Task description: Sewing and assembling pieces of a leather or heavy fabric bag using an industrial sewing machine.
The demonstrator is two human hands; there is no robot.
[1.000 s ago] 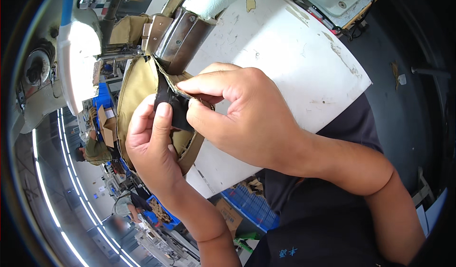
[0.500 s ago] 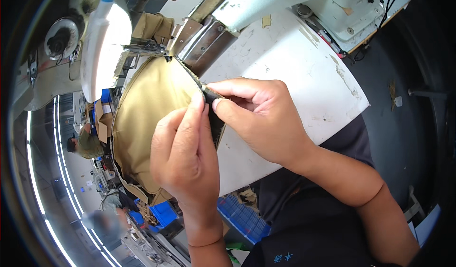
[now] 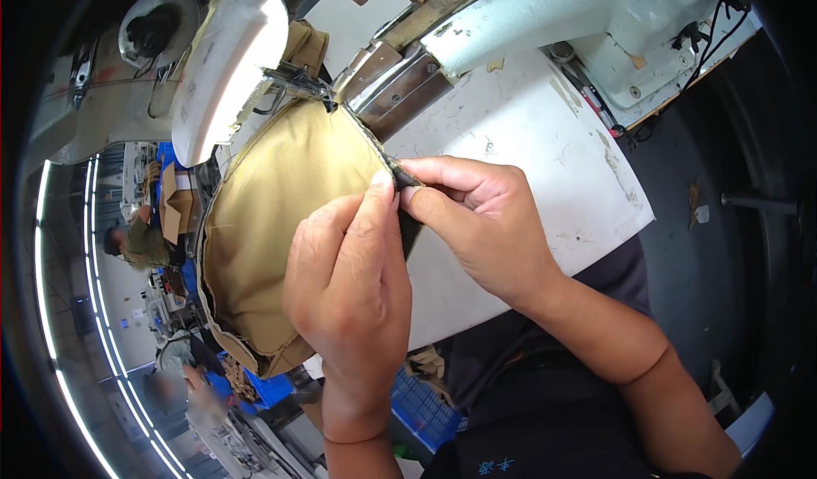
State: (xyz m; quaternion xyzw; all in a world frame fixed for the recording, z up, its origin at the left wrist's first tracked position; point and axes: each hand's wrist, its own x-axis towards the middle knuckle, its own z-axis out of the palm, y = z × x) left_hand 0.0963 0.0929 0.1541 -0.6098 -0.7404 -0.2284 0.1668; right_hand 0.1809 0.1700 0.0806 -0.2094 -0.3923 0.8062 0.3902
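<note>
A tan fabric piece (image 3: 281, 198) with a curved, raw-looking edge lies under the needle area of a sewing machine (image 3: 328, 100). Along its right side runs a dark strip (image 3: 407, 181). Thumb and fingertips of my left hand (image 3: 353, 266) pinch the tan fabric where it meets this strip. Just to the right, my right hand (image 3: 489, 223) grips the dark strip and fabric edge between thumb and fingers. Both hands' fingertips nearly touch. The layers between the fingertips are partly hidden.
A bright lamp (image 3: 230, 70) hangs at upper left. The machine's pale arm (image 3: 519, 28) spans the top, above a worn white tabletop (image 3: 528, 147). Below it stands a blue basket (image 3: 425, 411) with fabric scraps. Two people work among machines at far left.
The whole view has shifted slightly, so machine, table and hands sit farther right in the picture. Both hands keep their pinch at the same part of the fabric edge.
</note>
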